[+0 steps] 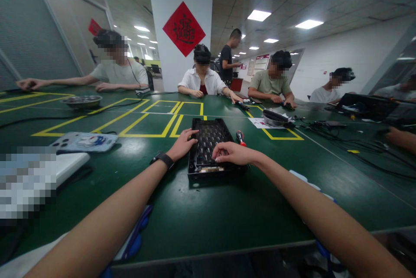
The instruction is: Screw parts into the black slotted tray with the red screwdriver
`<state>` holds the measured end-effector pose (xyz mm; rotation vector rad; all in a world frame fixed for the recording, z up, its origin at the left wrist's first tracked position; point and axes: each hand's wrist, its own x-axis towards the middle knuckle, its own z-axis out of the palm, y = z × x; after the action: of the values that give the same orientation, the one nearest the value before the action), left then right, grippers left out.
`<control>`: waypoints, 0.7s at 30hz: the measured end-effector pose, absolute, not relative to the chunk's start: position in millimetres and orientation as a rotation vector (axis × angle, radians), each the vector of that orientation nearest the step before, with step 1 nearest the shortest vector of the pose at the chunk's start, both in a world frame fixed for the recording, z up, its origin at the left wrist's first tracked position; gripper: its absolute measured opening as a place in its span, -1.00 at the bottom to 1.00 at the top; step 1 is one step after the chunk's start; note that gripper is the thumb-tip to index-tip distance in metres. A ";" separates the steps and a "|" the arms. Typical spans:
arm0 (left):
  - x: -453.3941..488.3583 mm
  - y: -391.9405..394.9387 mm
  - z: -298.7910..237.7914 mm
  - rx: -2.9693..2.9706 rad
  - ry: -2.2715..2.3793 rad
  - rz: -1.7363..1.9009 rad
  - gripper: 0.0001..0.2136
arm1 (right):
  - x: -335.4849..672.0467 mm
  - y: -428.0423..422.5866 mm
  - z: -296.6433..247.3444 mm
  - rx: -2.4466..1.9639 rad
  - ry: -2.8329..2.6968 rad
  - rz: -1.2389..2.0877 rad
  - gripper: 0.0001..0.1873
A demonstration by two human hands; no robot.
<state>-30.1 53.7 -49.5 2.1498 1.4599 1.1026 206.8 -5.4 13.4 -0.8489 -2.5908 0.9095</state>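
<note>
A black rectangular plastic housing with a gridded inside lies on the green table in front of me. My left hand, with a black watch on its wrist, rests on the housing's left edge, fingers laid over the rim. My right hand lies over the housing's near right part, fingers curled down into it as in a pinch; what they hold is hidden. A red-handled screwdriver lies just right of the housing.
A phone in a patterned case and a white device lie at the left. Metal bowls, cables and yellow floor-tape lines mark the table. Several people sit along the far side; another person's hand is at right.
</note>
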 end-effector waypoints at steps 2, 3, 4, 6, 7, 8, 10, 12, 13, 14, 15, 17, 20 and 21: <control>-30.2 53.8 -49.4 2.153 1.462 1.107 -0.59 | 206.5 -4.5 11.8 -0.852 -2.554 0.954 -0.76; -30.1 53.5 -49.1 2.153 1.464 1.109 -0.59 | 206.6 -3.9 10.9 -0.849 -2.543 0.968 -0.76; -30.0 53.2 -48.8 2.154 1.466 1.110 -0.59 | 206.6 -3.4 10.1 -0.846 -2.536 0.975 -0.75; -29.9 52.3 -48.0 2.153 1.467 1.110 -0.59 | 206.4 -3.0 8.7 -0.838 -2.531 0.978 -0.75; -29.8 52.0 -47.6 2.152 1.466 1.108 -0.59 | 206.1 -3.3 8.4 -0.834 -2.533 0.976 -0.75; -29.9 51.8 -47.4 2.150 1.465 1.106 -0.59 | 205.6 -3.8 8.5 -0.827 -2.539 0.972 -0.75; -30.1 52.0 -47.5 2.151 1.459 1.105 -0.60 | 204.9 -5.1 10.5 -0.808 -2.552 0.949 -0.75; -30.3 52.6 -48.1 2.150 1.454 1.107 -0.60 | 205.9 -5.5 15.0 -0.817 -2.530 0.869 -0.75; -30.4 52.9 -48.5 2.147 1.453 1.110 -0.59 | 207.7 -5.0 17.8 -0.858 -2.495 0.785 -0.74; -30.4 53.2 -48.9 2.143 1.453 1.110 -0.59 | 210.7 -3.8 20.6 -0.939 -2.444 0.662 -0.72; -30.2 53.3 -49.1 2.138 1.454 1.112 -0.59 | 214.9 -1.9 22.9 -1.062 -2.377 0.507 -0.69; -29.7 52.2 -48.6 2.138 1.461 1.124 -0.60 | 225.7 3.7 24.6 -1.399 -2.219 0.180 -0.64; -28.0 45.7 -43.0 2.207 1.491 1.195 -0.66 | 242.3 13.9 16.5 -1.913 -2.014 0.024 -0.65; -27.1 41.9 -39.5 2.250 1.509 1.232 -0.68 | 246.4 17.1 11.7 -2.018 -1.973 0.074 -0.64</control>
<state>-27.1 41.9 -39.5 2.2501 1.5087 1.2317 246.4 17.1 11.7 -2.0179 -1.9735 0.0741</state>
